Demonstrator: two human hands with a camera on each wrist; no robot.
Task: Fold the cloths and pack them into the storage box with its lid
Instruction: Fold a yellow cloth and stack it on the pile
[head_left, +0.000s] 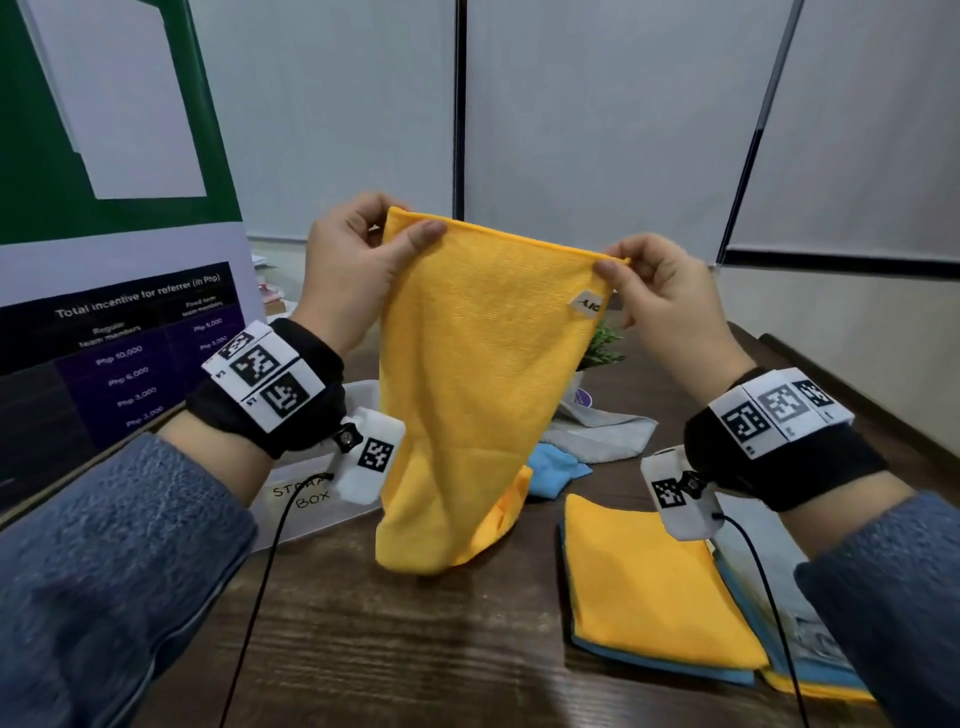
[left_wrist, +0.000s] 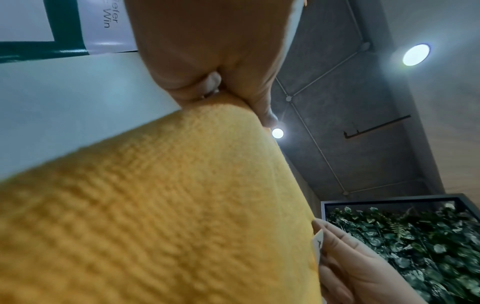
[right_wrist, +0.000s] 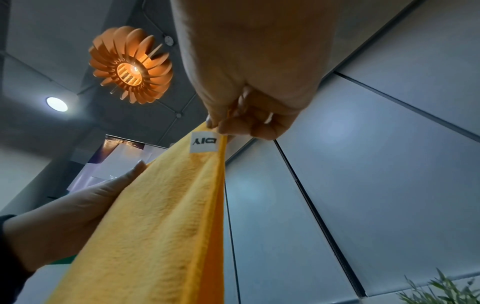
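I hold a yellow cloth (head_left: 467, 395) up in the air above the table, and its lower end hangs close to the wood. My left hand (head_left: 363, 260) pinches its top left corner, thumb in front. My right hand (head_left: 660, 291) pinches the top right corner, beside the cloth's white label (head_left: 587, 305). The left wrist view shows the yellow cloth (left_wrist: 168, 216) filling the frame under my left hand (left_wrist: 228, 67). In the right wrist view my right hand (right_wrist: 246, 119) grips the yellow cloth (right_wrist: 166, 226) at the label. The clear storage box (head_left: 311, 499) lies behind the cloth, mostly hidden.
A stack of folded cloths, yellow on top (head_left: 654, 587), lies on the wooden table (head_left: 415, 649) at the right. Loose blue (head_left: 558, 470) and grey (head_left: 602, 434) cloths lie behind. A small potted plant (head_left: 602, 348) and a leaning poster (head_left: 119, 322) stand at the back.
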